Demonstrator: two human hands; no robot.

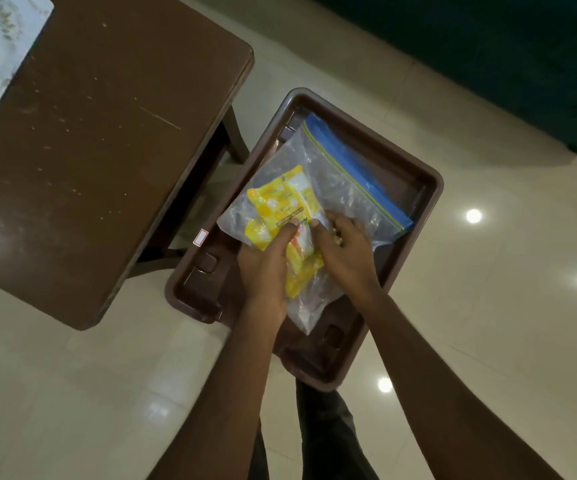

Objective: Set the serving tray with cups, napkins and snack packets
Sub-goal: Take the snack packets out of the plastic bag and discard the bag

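A brown serving tray (418, 174) sits in front of me at lap height, beside a table. Across it lies a clear zip bag (346, 188) with a blue seal strip. Yellow snack packets (280, 202) show through the bag's lower half. My left hand (266, 268) grips the packets through the plastic, thumb on top. My right hand (346, 244) holds the bag next to it, fingers curled on the plastic. No cups or napkins are in view.
A dark brown table (107, 133) stands to the left, its corner close to the tray. A pale patterned mat (0, 53) lies at its far left edge. Glossy tiled floor (488, 306) surrounds me, and a dark green piece of furniture (488, 46) fills the top right.
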